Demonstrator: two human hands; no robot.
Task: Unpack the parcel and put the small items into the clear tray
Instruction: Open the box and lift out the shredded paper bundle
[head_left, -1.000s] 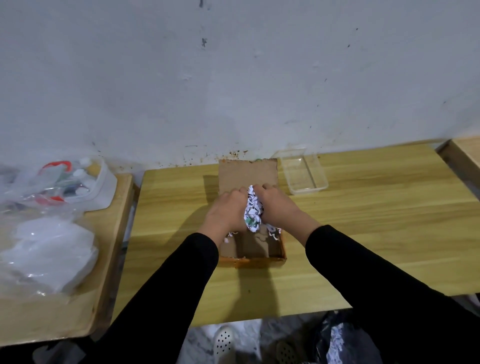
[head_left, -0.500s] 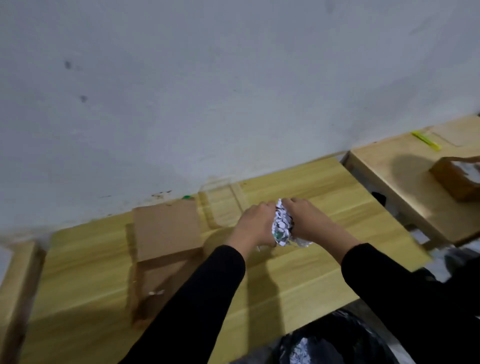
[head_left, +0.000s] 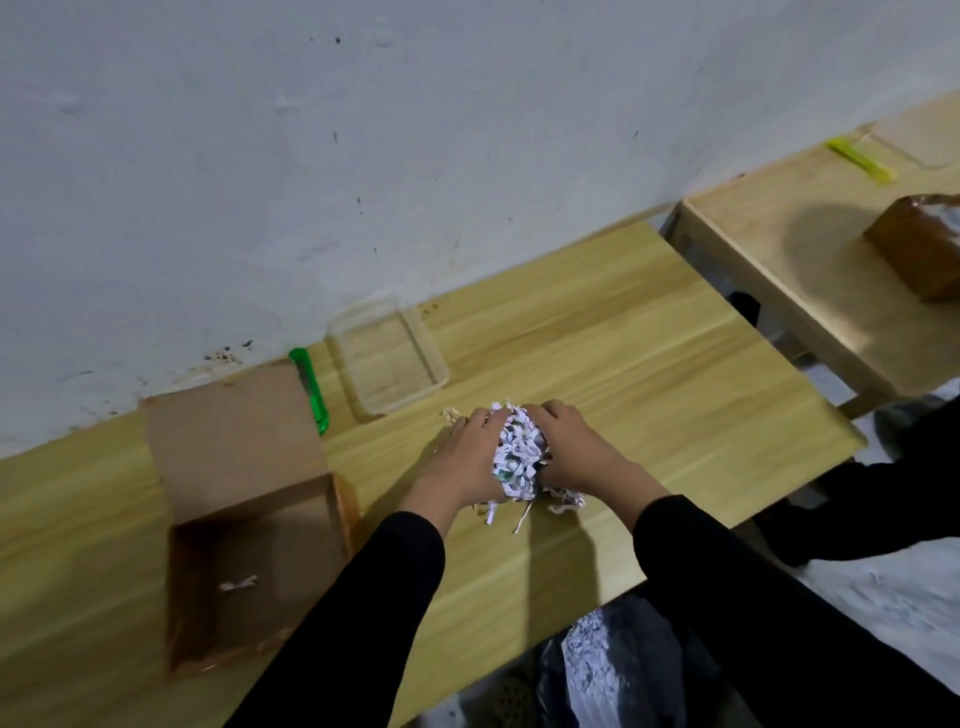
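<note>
Both hands press a wad of shredded paper (head_left: 517, 460) between them at the centre of the frame, low over the bench (head_left: 649, 364). The left hand (head_left: 470, 460) and right hand (head_left: 574, 457) have their fingers curled shut around the wad, loose strands trailing beneath. The clear tray (head_left: 387, 356) sits just above the hands by the wall, its long axis running toward the upper left. The open parcel box (head_left: 249, 525) lies at lower left, flap pointing toward the wall, with a green cutter (head_left: 310, 389) between box and tray.
</note>
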